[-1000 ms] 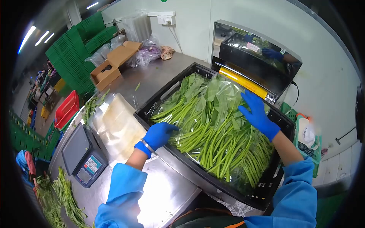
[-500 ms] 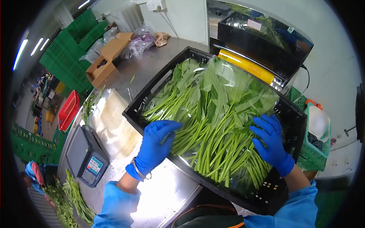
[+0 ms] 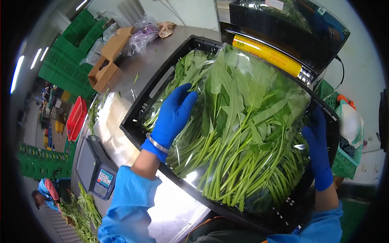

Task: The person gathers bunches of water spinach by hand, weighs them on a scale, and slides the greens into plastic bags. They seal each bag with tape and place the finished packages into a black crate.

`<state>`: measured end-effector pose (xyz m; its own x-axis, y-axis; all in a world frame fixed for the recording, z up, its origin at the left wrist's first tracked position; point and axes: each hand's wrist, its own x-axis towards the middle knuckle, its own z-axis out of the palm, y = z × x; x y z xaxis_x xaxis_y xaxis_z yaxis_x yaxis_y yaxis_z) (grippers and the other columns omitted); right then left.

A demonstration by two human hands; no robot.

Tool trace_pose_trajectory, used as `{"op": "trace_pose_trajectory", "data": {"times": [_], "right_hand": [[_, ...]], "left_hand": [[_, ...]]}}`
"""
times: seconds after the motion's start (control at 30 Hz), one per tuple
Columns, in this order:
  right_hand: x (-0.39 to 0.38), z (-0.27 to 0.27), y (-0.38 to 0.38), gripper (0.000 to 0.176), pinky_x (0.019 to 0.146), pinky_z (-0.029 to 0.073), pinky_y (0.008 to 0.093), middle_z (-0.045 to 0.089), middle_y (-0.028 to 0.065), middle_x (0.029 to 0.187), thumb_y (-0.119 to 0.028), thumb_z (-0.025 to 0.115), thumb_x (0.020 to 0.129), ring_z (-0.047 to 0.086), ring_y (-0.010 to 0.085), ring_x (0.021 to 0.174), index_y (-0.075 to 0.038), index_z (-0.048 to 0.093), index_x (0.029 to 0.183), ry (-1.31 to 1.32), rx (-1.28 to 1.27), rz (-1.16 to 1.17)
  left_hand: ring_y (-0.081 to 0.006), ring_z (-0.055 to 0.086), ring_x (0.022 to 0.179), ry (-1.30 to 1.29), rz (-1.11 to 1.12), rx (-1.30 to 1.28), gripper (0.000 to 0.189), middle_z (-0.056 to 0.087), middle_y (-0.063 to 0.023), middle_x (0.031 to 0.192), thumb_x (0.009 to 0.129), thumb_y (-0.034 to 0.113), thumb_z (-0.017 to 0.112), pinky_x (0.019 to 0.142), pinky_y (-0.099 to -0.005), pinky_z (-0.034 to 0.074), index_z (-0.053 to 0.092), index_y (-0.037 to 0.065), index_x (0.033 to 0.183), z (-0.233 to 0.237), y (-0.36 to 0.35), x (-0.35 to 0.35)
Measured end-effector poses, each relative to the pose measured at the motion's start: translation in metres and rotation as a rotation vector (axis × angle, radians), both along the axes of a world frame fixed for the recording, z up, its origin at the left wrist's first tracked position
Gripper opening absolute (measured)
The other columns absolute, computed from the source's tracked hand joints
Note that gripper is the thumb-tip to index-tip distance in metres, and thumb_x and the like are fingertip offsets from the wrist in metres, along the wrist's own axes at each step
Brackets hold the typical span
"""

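A black plastic crate (image 3: 135, 111) holds clear bags of leafy greens with long green stems. The larger bag of greens (image 3: 239, 133) lies on the right, its leaves toward the far side. Another bag of greens (image 3: 188, 67) is partly beneath it on the left. My left hand (image 3: 172, 115), in a blue glove with a bracelet at the wrist, is over the left bag with thumb and fingers apart. At the crate's right side, my right hand (image 3: 318, 146), also gloved, reaches down beside the larger bag. Its fingers are stretched out and partly in shadow.
Left of the crate are a digital scale (image 3: 101, 174), flat plastic bags (image 3: 115, 125) and loose greens (image 3: 87, 204). A cardboard box (image 3: 105, 69) stands farther back. Behind the crate is a machine with a yellow roll (image 3: 267, 54). A person (image 3: 48, 194) bends at lower left.
My left hand has moved up and forward over the left bag. My right hand has shifted right, off the bag's top to its side. The larger bag appears nearer and shifted slightly right.
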<state>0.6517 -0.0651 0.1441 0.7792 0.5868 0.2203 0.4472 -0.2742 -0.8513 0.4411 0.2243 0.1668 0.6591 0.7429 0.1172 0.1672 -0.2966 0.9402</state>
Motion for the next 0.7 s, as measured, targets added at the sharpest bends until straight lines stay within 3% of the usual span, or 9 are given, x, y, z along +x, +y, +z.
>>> {"op": "trace_pose_trajectory", "data": {"times": [0.07, 0.1, 0.17, 0.27, 0.3, 0.37, 0.6, 0.67, 0.7], "right_hand": [[0.001, -0.001, -0.003, 0.062, 0.084, 0.041, 0.0322, 0.043, 0.0087, 0.117, -0.021, 0.056, 0.08, 0.046, 0.017, 0.103, -0.005, 0.025, 0.132, 0.453, 0.025, -0.043], [0.0, 0.001, -0.003, 0.062, 0.084, 0.041, 0.0322, 0.043, 0.0087, 0.117, -0.021, 0.056, 0.08, 0.046, 0.017, 0.103, -0.005, 0.025, 0.132, 0.455, 0.023, -0.048], [-0.006, 0.009, 0.002, 0.05, 0.07, 0.044, 0.0307, 0.052, 0.0037, 0.101, -0.027, 0.055, 0.081, 0.052, 0.0141, 0.084, -0.006, 0.038, 0.124, 0.879, 0.118, -0.02], [-0.004, 0.014, 0.01, 0.034, 0.059, 0.042, 0.0264, 0.055, -0.0019, 0.084, -0.026, 0.056, 0.081, 0.051, 0.0106, 0.068, -0.008, 0.05, 0.109, 1.108, 0.171, -0.048], [0.003, 0.009, 0.007, 0.034, 0.059, 0.042, 0.0264, 0.055, -0.0019, 0.084, -0.026, 0.056, 0.081, 0.051, 0.0106, 0.068, -0.008, 0.05, 0.109, 1.1, 0.178, -0.039], [0.02, 0.0, 0.001, 0.031, 0.065, 0.047, 0.0286, 0.058, 0.0011, 0.087, -0.025, 0.055, 0.083, 0.056, 0.0124, 0.075, -0.011, 0.051, 0.11, 1.384, 0.246, 0.228], [-0.019, 0.063, 0.026, 0.025, 0.076, 0.043, 0.0266, 0.057, 0.0021, 0.092, -0.016, 0.056, 0.082, 0.055, 0.0124, 0.085, -0.008, 0.053, 0.105, 1.133, 0.451, 0.261], [-0.034, 0.086, 0.017, 0.029, 0.089, 0.038, 0.0266, 0.055, 0.0058, 0.104, -0.011, 0.055, 0.081, 0.049, 0.0132, 0.102, -0.005, 0.051, 0.11, -0.37, 0.219, 0.23], [-0.038, 0.099, 0.023, 0.034, 0.092, 0.035, 0.027, 0.051, 0.0072, 0.111, -0.011, 0.054, 0.081, 0.044, 0.0132, 0.108, -0.004, 0.05, 0.113, 0.059, 0.554, 0.361]], "left_hand": [[-0.0114, 0.053, 0.077, 0.228, -0.079, -0.054, 0.046, 0.058, -0.0066, 0.091, 0.085, 0.032, 0.053, 0.069, -0.0247, 0.044, 0.048, -0.002, 0.115, 0.003, 0.008, 0.012], [-0.0102, 0.051, 0.07, 0.207, -0.092, -0.075, 0.046, 0.057, -0.0052, 0.086, 0.084, 0.034, 0.055, 0.065, -0.0237, 0.043, 0.052, -0.003, 0.111, 0.004, 0.011, 0.019], [-0.0102, 0.051, 0.07, 0.235, -0.079, -0.111, 0.046, 0.057, -0.0049, 0.085, 0.083, 0.034, 0.056, 0.065, -0.0238, 0.043, 0.053, -0.002, 0.11, 0.011, 0.011, 0.029], [-0.0103, 0.052, 0.073, 0.241, -0.045, -0.153, 0.044, 0.059, -0.0043, 0.085, 0.081, 0.034, 0.059, 0.068, -0.0235, 0.042, 0.055, -0.002, 0.107, 0.015, 0.005, 0.038], [-0.0103, 0.052, 0.075, 0.19, -0.052, -0.148, 0.043, 0.059, -0.0043, 0.087, 0.081, 0.032, 0.059, 0.07, -0.0234, 0.042, 0.055, -0.002, 0.108, 0.012, 0.004, 0.039], [-0.0105, 0.054, 0.082, 0.11, -0.056, -0.228, 0.037, 0.06, -0.0039, 0.092, 0.081, 0.025, 0.061, 0.077, -0.023, 0.041, 0.057, 0.0, 0.107, 0.011, 0.004, 0.041], [-0.01, 0.055, 0.081, -0.239, -0.014, -0.277, 0.027, 0.061, -0.0054, 0.09, 0.08, 0.015, 0.06, 0.072, -0.0231, 0.044, 0.058, 0.001, 0.103, 0.058, -0.016, 0.002], [-0.0078, 0.051, 0.077, -0.285, -0.014, -0.197, 0.029, 0.059, -0.0008, 0.09, 0.082, 0.014, 0.058, 0.071, -0.0226, 0.042, 0.056, 0.002, 0.108, 0.082, -0.024, -0.032], [-0.0077, 0.051, 0.076, -0.359, 0.006, -0.172, 0.028, 0.059, -0.0009, 0.09, 0.083, 0.014, 0.057, 0.07, -0.0223, 0.042, 0.056, 0.001, 0.108, 0.092, -0.028, -0.051]]}}
